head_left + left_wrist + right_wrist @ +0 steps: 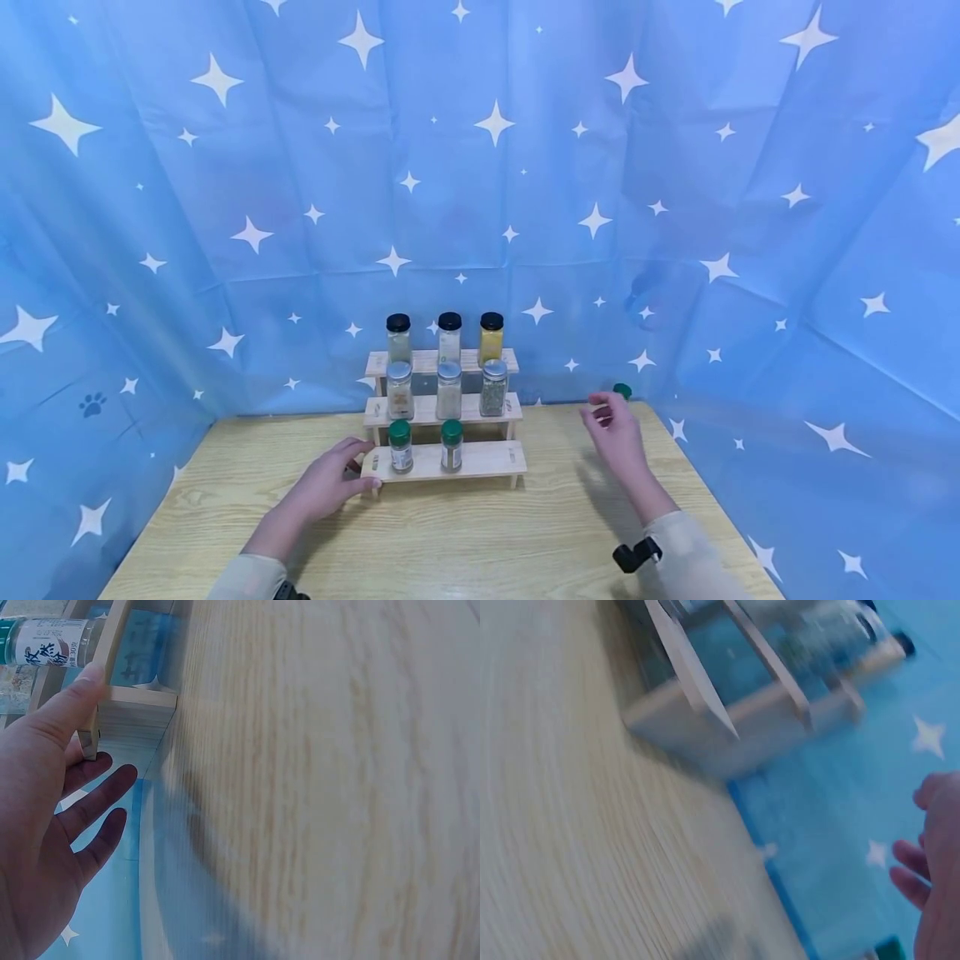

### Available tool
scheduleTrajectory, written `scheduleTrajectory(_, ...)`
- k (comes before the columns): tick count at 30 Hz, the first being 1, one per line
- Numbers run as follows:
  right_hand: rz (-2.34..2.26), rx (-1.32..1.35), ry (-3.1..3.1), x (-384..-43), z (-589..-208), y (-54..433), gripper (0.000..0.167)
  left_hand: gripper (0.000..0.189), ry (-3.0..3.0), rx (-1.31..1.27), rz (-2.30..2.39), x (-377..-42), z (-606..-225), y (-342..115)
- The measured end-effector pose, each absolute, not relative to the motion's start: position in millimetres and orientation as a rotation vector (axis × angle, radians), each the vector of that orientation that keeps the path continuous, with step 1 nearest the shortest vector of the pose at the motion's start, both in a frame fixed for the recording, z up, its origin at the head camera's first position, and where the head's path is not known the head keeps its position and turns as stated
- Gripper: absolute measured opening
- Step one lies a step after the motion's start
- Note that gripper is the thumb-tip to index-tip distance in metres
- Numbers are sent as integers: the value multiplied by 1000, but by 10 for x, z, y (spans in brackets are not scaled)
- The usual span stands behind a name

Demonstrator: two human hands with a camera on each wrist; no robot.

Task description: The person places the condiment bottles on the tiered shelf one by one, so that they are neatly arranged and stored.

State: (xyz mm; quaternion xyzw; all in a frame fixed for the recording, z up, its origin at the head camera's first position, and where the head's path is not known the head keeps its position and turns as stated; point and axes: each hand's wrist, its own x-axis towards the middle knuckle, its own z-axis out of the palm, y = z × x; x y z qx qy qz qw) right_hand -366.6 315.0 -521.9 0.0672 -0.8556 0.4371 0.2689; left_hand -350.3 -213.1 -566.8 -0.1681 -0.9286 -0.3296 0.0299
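Note:
A three-step wooden spice rack [487, 458] stands near the back of the table. My left hand [324, 485] grips the left end of its lowest step, and in the left wrist view the thumb [79, 694] lies on the board while the other fingers spread below. Two green-capped spice jars [401, 446] stand upright on that step, left and middle. My right hand [621, 437] hovers at the back right with loosely bent fingers and nothing in them. Just behind it shows the green cap [622, 389] of another jar, its body hidden; the right wrist view has this cap [890, 949] apart from the fingers.
Silver-capped jars [448, 390] fill the middle step and black-capped jars [449, 337] the top one. A blue star-patterned curtain [495, 192] hangs right behind the wooden table [450, 542] and along both sides.

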Motion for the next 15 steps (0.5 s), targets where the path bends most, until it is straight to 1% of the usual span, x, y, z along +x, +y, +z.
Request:
scheduleTrajectory(7,1171,-18,-2277,-3772,-5286,3598,32,69,-2860,-513,-1039,-3485,-5640,-2124)
scheduleTrajectory(15,1127,-102,-2345,-3903,-5376,3822,44,70,-2864,-512,-1049,-3485,-5621,-2119)
